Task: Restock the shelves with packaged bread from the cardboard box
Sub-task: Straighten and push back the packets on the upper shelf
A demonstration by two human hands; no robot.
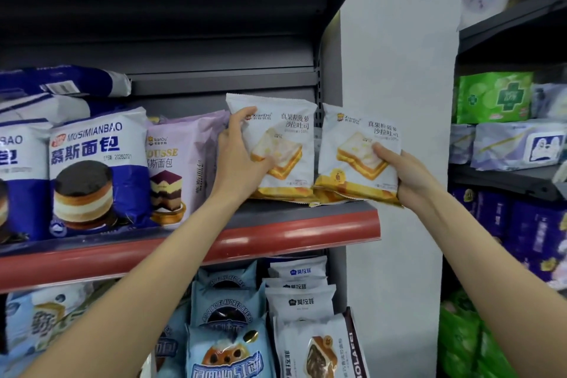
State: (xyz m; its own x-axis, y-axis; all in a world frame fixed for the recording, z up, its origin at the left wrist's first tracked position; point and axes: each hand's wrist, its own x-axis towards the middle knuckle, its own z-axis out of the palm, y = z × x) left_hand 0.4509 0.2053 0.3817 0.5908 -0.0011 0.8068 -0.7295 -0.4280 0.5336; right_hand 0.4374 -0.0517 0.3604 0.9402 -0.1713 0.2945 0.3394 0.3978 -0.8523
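Two white-and-yellow plastic packets of sandwich bread are standing upright at the right end of the dark shelf with the red front rail [276, 233], faces outward so the labels read. The left hand [242, 159] is gripping the left packet [276, 144] beside the purple mousse-bread packet [181, 163], likely to square it. The right hand [408, 175] is clasping the right packet [356, 156] by its lower corner, seating it at the shelf's edge.
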